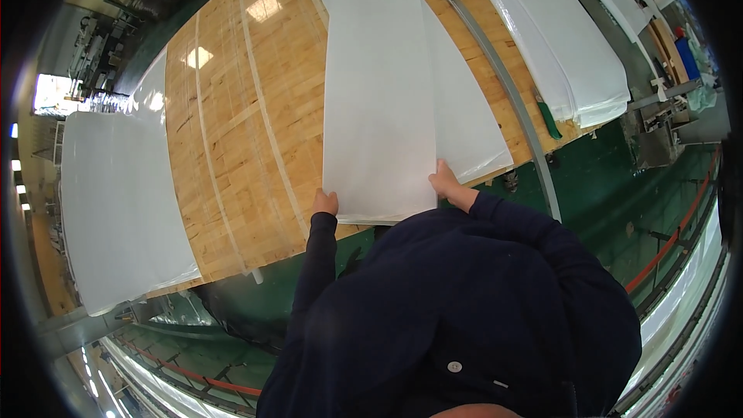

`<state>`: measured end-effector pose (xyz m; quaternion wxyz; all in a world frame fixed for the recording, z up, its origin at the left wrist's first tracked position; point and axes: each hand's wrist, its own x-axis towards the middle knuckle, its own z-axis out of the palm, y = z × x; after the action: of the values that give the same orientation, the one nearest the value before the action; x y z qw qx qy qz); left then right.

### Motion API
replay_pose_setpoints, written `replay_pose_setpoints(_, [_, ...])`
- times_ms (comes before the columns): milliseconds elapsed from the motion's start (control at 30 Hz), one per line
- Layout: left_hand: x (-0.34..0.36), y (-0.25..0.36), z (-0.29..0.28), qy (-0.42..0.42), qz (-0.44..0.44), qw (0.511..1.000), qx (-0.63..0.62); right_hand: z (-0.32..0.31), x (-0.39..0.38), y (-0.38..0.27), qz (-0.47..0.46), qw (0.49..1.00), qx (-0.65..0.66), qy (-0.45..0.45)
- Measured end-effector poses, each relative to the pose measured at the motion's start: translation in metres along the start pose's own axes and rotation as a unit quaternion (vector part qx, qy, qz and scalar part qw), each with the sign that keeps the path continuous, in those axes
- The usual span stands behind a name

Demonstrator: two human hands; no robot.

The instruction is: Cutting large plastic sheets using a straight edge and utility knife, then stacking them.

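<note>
A long white sheet lies in front of me on the wooden tabletop, reaching from the far side to the near edge. My left hand grips its near left corner. My right hand grips its right edge near the front, slightly farther forward. Beside and partly under it at the right lies another white sheet. A long grey metal bar runs across the table to the right of that.
A stack of white sheets lies at the right, with a green-handled tool by its near edge. More white sheets cover the left end. Racks and machinery stand farther off. Green floor shows below the table's edge.
</note>
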<state>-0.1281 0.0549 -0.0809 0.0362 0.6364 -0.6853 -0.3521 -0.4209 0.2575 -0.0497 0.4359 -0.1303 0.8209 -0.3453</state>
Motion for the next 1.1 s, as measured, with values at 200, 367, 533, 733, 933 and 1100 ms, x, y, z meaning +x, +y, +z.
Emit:
replay_pose_setpoints(200, [-0.015, 0.017, 0.001, -0.090, 0.036, 0.993, 0.072, -0.023, 0.014, 0.035, -0.198, 0.978, -0.063, 0.011])
replay_pose_setpoints(367, [-0.016, 0.030, 0.024, -0.161, 0.033, 0.985, -0.043, -0.049, 0.020, 0.041, -0.185, 0.973, -0.086, 0.104])
replay_pose_setpoints(533, [-0.032, 0.060, 0.085, -0.260, 0.063, 0.936, -0.228, -0.120, 0.048, 0.046, -0.167, 0.967, -0.122, 0.146])
replay_pose_setpoints(733, [-0.098, 0.126, 0.150, -0.073, 0.118, 0.970, 0.198, -0.181, 0.088, 0.064, -0.199, 0.914, -0.235, 0.264])
replay_pose_setpoints(933, [-0.072, 0.125, 0.145, -0.081, 0.061, 0.994, 0.051, -0.171, 0.083, 0.060, -0.068, 0.946, -0.209, 0.240])
replay_pose_setpoints(1100, [-0.050, 0.099, 0.171, -0.044, 0.116, 0.992, -0.010, -0.186, 0.075, 0.064, -0.017, 0.981, -0.156, 0.111])
